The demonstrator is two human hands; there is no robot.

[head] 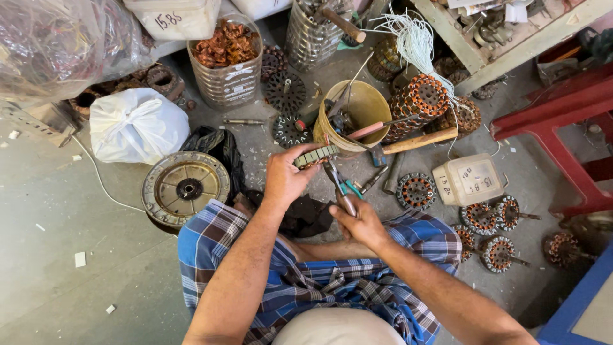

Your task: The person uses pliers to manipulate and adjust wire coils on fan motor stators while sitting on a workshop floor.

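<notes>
Pliers with blue handles sit in the right hand, its grip pressed around them. Just in front of the yellow bucket, the left hand pinches a round motor core, tips touching it.

A ring-shaped stator core of grey stacked plates with copper winding inside is held tilted above the floor. Teal-handled pliers angle up, tips meeting its lower edge.
</notes>
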